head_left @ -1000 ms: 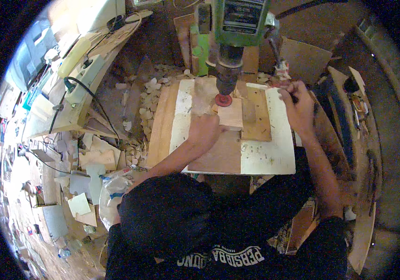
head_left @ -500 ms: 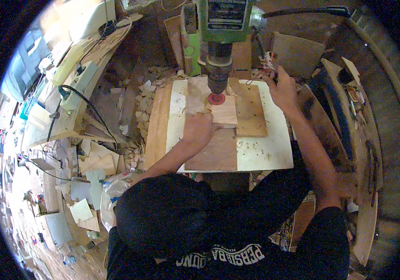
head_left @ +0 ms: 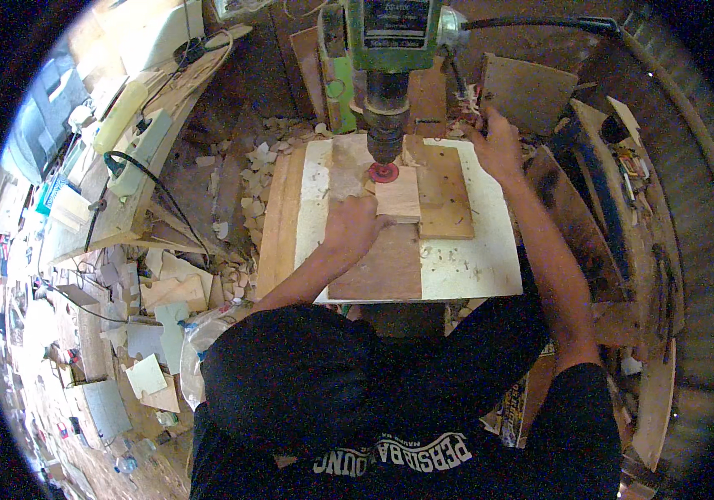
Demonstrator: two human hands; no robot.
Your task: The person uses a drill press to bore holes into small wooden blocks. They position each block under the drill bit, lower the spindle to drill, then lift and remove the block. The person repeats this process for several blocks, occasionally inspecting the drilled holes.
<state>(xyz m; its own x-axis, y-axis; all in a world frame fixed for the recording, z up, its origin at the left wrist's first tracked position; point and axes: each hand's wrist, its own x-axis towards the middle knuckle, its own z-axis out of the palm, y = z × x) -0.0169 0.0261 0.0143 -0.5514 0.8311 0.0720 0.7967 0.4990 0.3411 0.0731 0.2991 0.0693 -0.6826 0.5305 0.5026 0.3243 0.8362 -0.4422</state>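
My left hand [head_left: 353, 228] is closed on the near left edge of a small pale wooden block [head_left: 398, 198], pressing it against the boards on the drill press table. Over the block's far left corner sits a red round cutter [head_left: 383, 172], fitted in the chuck [head_left: 387, 125] of a green drill press [head_left: 394, 37]. Whether the cutter touches the wood, I cannot tell. My right hand [head_left: 500, 150] is raised at the right of the machine, its fingers curled round the end of the feed lever [head_left: 463, 83]. The fingers partly hide the lever's wrapped end.
Under the block lie a brown board [head_left: 376, 271], a second board [head_left: 448, 204] and a white panel [head_left: 478, 271]. Wood offcuts [head_left: 265, 171] heap up at the left. A wooden bench [head_left: 115, 225] with a power strip and cables stands further left; planks [head_left: 578, 217] lean at the right.
The picture has shifted slightly. Both hands keep their grips, and the block and cutter stay nearly in the same place relative to each other.
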